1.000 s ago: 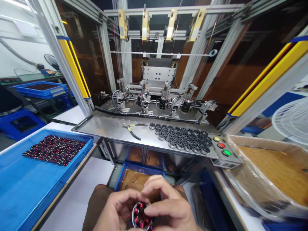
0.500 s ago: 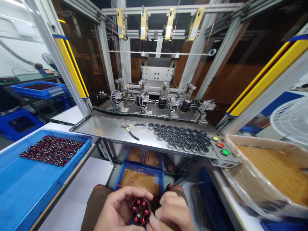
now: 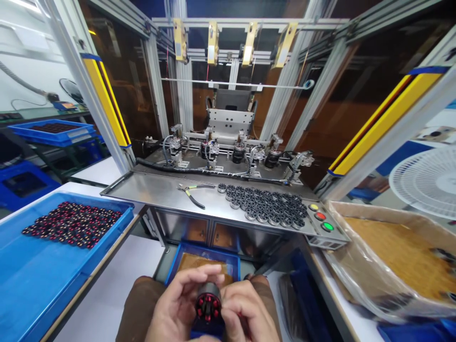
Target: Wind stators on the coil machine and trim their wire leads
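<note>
Item, 1 red-wound core (image 3: 208, 303): my left hand (image 3: 174, 304) clasps it, apparently for steadiness, while my right hand (image 3: 249, 308) works close beside it, whether pinching I cannot tell.

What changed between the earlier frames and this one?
The wound part has tipped, its dark outer side now showing above the red coils. The right hand, first reaching over its face, is now at its right edge. The left hand still holds it. Pliers and dark rings stayed put.
</note>
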`<state>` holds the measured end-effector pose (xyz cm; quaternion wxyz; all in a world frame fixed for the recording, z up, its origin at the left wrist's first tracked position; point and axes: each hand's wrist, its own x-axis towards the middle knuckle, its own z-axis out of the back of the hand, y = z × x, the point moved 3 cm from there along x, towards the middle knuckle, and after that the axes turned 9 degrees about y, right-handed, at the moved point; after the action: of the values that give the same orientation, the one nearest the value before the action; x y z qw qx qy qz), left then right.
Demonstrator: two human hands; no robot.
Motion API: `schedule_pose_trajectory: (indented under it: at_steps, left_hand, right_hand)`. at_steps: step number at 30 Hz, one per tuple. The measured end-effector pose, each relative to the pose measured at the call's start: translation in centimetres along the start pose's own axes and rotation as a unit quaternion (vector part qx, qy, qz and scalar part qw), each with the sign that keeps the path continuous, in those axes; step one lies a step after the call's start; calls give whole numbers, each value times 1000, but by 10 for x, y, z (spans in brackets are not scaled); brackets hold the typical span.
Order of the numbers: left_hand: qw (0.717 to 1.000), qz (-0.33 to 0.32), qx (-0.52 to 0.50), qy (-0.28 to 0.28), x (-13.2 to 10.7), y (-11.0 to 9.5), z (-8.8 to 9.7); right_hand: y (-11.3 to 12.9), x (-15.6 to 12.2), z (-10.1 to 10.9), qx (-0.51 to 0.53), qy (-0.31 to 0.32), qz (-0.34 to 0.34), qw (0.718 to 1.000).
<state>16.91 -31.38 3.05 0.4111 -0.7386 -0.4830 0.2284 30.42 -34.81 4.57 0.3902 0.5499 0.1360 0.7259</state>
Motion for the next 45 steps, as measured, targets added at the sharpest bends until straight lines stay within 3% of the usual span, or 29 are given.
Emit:
schedule_pose_trajectory:
  at_steps: [6, 9, 13, 16, 22, 26, 28, 30, 34, 38, 41, 43, 45]
  left_hand:
    - [972, 122, -14, 201, 4, 5, 12]
    - [965, 128, -24, 226, 5, 11, 19]
    - [958, 78, -57, 271, 8, 13, 20]
    - [961, 41, -59, 266, 7, 7, 19]
    - [982, -5, -70, 176, 6, -4, 20]
    - [983, 78, -80, 145, 9, 6, 20]
    - [972, 136, -66, 179, 9, 13, 16]
    - [963, 156, -68, 211, 7, 17, 12]
    - [972, 89, -71, 205, 7, 18, 13]
    - [968, -116, 102, 198, 7, 7, 15]
    - [918, -258, 270, 133, 2, -6, 13]
    - [894, -280, 331, 111, 0, -13, 10]
    - [885, -270, 357, 124, 0, -17, 9]
  right_hand:
    - [-9, -4, -4, 25, -34, -26, 999]
    - [-8, -3, -4, 10, -15, -21, 1000]
    - [-7, -2, 0, -13, -17, -27, 999]
    - [-6, 2, 2, -2, -7, -46, 999]
    - [-1, 15, 9, 30, 14, -44, 999]
    - [-2, 12, 7, -6, 41, 6, 999]
    - [-4, 7, 5, -31, 21, 22, 999]
    - [-5, 2, 6, -50, -24, 27, 998]
    - [-4, -1, 6, -39, 16, -12, 999]
    - [-11, -5, 5, 96, 25, -115, 988]
    - [-22, -12, -7, 248, 30, -228, 941]
    - [-27, -17, -16, 350, 19, -298, 888]
    - [-29, -21, -24, 418, 0, -343, 841]
